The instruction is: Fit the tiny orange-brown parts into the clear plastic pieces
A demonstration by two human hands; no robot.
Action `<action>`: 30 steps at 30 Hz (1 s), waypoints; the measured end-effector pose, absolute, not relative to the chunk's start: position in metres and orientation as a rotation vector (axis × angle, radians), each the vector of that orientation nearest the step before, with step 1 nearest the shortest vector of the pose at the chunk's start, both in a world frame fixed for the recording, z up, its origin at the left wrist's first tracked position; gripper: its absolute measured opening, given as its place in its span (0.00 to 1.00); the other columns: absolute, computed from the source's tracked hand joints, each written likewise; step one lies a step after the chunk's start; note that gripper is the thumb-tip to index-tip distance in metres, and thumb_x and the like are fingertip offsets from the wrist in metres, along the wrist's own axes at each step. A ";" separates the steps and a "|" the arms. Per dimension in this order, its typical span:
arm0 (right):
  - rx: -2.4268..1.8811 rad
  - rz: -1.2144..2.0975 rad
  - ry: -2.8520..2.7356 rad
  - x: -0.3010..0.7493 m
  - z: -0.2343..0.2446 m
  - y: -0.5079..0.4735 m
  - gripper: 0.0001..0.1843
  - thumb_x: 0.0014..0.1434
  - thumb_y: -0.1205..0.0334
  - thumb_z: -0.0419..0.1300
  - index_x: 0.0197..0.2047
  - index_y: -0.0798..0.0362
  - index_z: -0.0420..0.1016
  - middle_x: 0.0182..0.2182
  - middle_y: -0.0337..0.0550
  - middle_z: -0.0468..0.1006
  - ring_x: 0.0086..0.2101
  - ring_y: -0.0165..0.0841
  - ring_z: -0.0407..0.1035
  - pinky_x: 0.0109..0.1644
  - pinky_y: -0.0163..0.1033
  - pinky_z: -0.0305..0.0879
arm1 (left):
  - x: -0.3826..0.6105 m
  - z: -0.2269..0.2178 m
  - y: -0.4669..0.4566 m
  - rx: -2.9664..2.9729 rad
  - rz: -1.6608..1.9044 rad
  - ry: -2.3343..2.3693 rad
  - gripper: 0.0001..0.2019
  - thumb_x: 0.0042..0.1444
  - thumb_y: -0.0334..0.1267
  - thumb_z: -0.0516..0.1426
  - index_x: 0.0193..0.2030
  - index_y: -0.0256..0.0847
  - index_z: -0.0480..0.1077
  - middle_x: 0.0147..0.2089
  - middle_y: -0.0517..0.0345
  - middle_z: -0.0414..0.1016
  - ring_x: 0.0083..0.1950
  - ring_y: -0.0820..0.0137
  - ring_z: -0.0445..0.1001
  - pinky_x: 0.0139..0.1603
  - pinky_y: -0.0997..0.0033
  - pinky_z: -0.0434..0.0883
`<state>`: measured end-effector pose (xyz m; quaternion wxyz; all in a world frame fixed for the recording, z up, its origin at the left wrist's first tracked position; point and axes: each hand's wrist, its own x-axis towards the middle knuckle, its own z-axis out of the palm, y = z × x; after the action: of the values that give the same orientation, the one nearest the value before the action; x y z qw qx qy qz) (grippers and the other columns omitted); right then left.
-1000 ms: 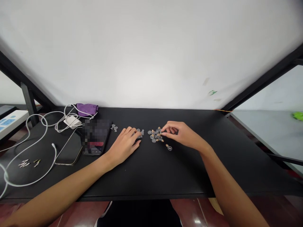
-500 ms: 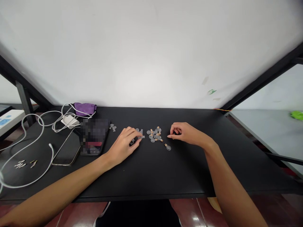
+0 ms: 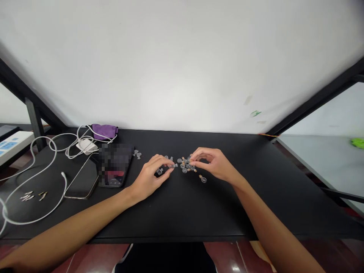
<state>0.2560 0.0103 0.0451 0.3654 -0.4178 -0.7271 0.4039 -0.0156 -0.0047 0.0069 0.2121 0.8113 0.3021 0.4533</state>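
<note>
Corked bottles (image 3: pixel 184 170) lie piled; left of the pile, uncorked-looking bottles (image 3: pixel 159 171) remain, one pinched in my left hand (image 3: pixel 149 174). My right hand (image 3: pixel 212 161) is narrow there, hold unclear.

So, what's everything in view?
Wall: one, white, behind
Table: one, black, centre
Corked bottles: several, clear, centre
Corkless bottles: several, clear, left centre
Phones: two, dark, left
Cable: count unclear, white, left
Charger: one, white, back left
Cloth: one, purple, back left
Bits: several, pale-yellowish, front left
Box: one, white-blue, far left
Unclear item: one, lime, far right
Bars: several, black, both sides
Floor: one, reddish, below
Trousers: one, black, below
Left hand: one, bare, pinching corkless bottle
Right hand: one, bare, at corked bottles
</note>
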 end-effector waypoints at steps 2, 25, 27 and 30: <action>-0.982 1.088 -1.834 0.244 0.040 0.007 0.13 0.57 0.52 0.74 0.38 0.52 0.83 0.37 0.46 0.84 0.38 0.39 0.79 0.47 0.44 0.76 | -0.015 0.007 -0.007 2.212 1.266 0.822 0.08 0.66 0.31 0.61 0.50 0.42 0.75 0.41 0.55 0.78 0.43 0.69 0.76 0.48 0.66 0.74; -0.871 0.970 -1.906 0.223 0.039 -0.007 0.07 0.61 0.56 0.72 0.36 0.49 0.84 0.35 0.44 0.84 0.37 0.38 0.79 0.45 0.44 0.75 | -0.013 0.008 -0.010 2.054 1.261 0.727 0.07 0.66 0.34 0.63 0.50 0.41 0.79 0.42 0.52 0.81 0.40 0.70 0.78 0.43 0.67 0.77; -0.857 0.920 -1.941 0.224 0.039 -0.006 0.07 0.62 0.55 0.71 0.35 0.48 0.84 0.35 0.45 0.85 0.37 0.39 0.80 0.46 0.46 0.75 | -0.012 0.008 -0.010 2.055 1.261 0.711 0.07 0.66 0.33 0.63 0.49 0.40 0.79 0.41 0.52 0.81 0.40 0.70 0.78 0.43 0.67 0.77; -0.847 0.881 -1.973 0.224 0.038 -0.006 0.07 0.63 0.54 0.71 0.36 0.48 0.84 0.36 0.45 0.86 0.38 0.40 0.80 0.48 0.47 0.75 | -0.012 0.007 -0.011 2.054 1.260 0.703 0.07 0.66 0.33 0.63 0.49 0.40 0.79 0.40 0.52 0.80 0.39 0.70 0.78 0.43 0.67 0.77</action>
<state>0.2241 -0.0060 0.0382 0.3990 -0.3348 -0.7794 0.3482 -0.0118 -0.0105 0.0073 0.3106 0.7779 0.2661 0.4771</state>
